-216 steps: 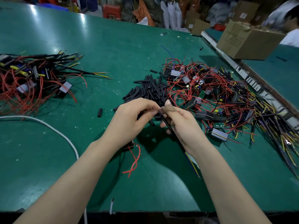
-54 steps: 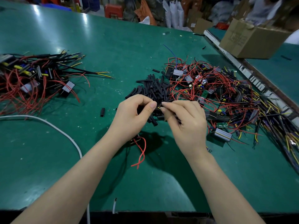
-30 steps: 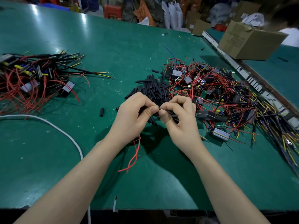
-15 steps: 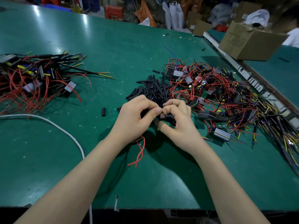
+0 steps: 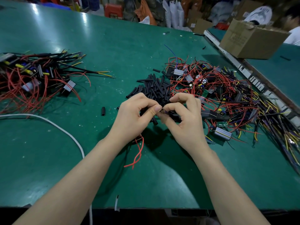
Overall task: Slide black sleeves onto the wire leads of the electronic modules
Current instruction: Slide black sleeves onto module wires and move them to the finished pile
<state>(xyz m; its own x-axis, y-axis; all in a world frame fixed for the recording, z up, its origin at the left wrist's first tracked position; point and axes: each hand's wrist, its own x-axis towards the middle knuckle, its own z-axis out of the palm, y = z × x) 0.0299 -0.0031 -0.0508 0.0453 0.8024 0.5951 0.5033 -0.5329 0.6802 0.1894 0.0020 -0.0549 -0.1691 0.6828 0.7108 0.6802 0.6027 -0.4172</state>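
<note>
My left hand [image 5: 134,117] and my right hand [image 5: 185,120] meet over the green table [image 5: 113,46], fingertips together. The left hand grips a module, mostly hidden in the palm, with its red leads [image 5: 138,153] hanging below the wrist. The right hand pinches a black sleeve [image 5: 172,114] at the tips of the wire leads. A pile of loose black sleeves [image 5: 154,88] lies just beyond the hands. Right of it spreads a tangle of modules with red, black and yellow wires [image 5: 227,98].
A second heap of modules with black-sleeved leads [image 5: 32,77] lies at the far left. A white cable [image 5: 53,125] curves across the near left. One stray sleeve [image 5: 103,110] lies left of the hands. A cardboard box [image 5: 253,39] stands at the back right, with a person behind it.
Both hands stay joined at the same spot. The right hand's fingers have shifted slightly on the sleeve, and the red leads under the left wrist have swung a little.
</note>
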